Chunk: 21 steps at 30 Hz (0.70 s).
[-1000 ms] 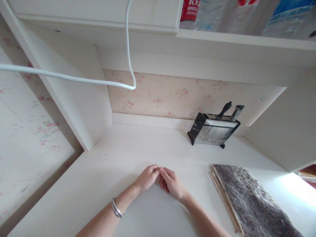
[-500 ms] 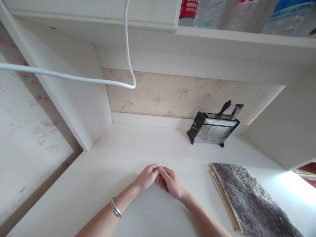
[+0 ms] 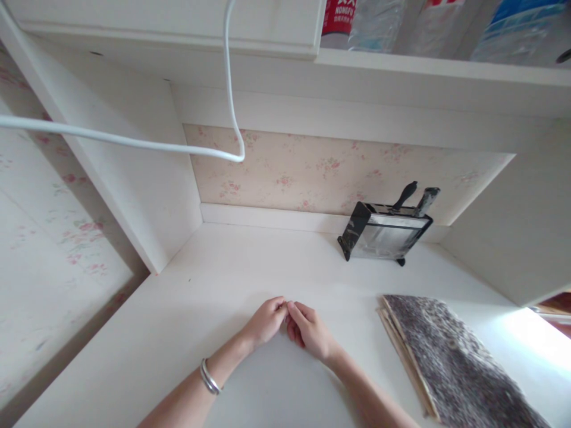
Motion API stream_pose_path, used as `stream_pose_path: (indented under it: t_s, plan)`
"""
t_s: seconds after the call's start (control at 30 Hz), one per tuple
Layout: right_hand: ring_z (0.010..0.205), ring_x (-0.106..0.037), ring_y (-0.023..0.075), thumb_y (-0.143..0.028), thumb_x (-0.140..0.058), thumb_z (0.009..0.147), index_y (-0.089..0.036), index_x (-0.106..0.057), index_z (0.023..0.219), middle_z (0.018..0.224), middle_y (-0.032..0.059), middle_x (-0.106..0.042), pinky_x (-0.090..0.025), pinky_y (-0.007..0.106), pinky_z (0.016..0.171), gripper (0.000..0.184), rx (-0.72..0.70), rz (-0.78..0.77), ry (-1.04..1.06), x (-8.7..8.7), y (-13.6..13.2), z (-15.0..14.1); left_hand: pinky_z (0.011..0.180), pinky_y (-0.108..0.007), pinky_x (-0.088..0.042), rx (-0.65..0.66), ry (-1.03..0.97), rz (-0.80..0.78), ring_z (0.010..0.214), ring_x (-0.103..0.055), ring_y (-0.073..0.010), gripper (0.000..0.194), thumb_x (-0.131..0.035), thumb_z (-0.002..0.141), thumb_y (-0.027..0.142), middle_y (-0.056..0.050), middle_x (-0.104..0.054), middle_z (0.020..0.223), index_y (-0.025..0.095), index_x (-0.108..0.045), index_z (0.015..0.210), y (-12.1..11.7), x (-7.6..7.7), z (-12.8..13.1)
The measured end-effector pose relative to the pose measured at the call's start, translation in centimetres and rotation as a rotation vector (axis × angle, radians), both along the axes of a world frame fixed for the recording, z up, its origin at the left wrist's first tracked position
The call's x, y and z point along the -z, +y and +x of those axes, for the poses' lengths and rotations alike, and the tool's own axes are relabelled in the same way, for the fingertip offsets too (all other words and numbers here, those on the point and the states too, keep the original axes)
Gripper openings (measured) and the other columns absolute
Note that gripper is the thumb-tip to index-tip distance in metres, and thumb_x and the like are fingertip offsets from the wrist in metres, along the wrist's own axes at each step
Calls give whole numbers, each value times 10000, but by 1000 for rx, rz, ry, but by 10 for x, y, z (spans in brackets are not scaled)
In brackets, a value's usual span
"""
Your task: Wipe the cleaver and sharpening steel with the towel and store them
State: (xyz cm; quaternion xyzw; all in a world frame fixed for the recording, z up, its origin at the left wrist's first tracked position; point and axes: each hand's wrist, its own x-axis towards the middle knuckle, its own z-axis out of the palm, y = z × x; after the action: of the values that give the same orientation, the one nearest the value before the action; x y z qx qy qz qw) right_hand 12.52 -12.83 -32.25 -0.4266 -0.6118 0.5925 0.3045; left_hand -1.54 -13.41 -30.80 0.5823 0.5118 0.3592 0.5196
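Observation:
My left hand and my right hand meet at the fingertips low over the white desk top. Both are closed, thumbs and fingers pinched together where they touch. Whatever sits between the fingertips, if anything, is too small or hidden to make out. A silver bangle circles the left wrist. To the right of my right hand lies a folded grey-brown fuzzy mat with a pale backing along its edge.
Behind the hands, toward the right, stands a black-framed knife rack with two dark handles sticking up. A white cable hangs across the upper left. Plastic-wrapped bottles fill the shelf overhead. White side panels border the desk.

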Motion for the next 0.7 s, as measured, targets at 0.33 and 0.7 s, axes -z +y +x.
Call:
stream_pose_path:
  t_s: [0.33,0.7]
  plan:
    - [361,-365,53,-652,-317,863,-179,-451,707,485,-39,-491,-266,187,364,516,5,-9,8,-2,-1,0,563,-254,-329,-3,-12,10,585,-460,-139,345,-427,850,472,16,-521,578,183,-501,676,1,0,0]
    - [335,-340,55,-680,-320,844,-180,-440,732,459,-52,-481,-240,184,345,526,25,-109,177,1,4,-1,420,-209,-185,-13,-204,-203,396,-274,-64,350,-432,812,532,83,-343,516,204,-382,702,24,-18,13]
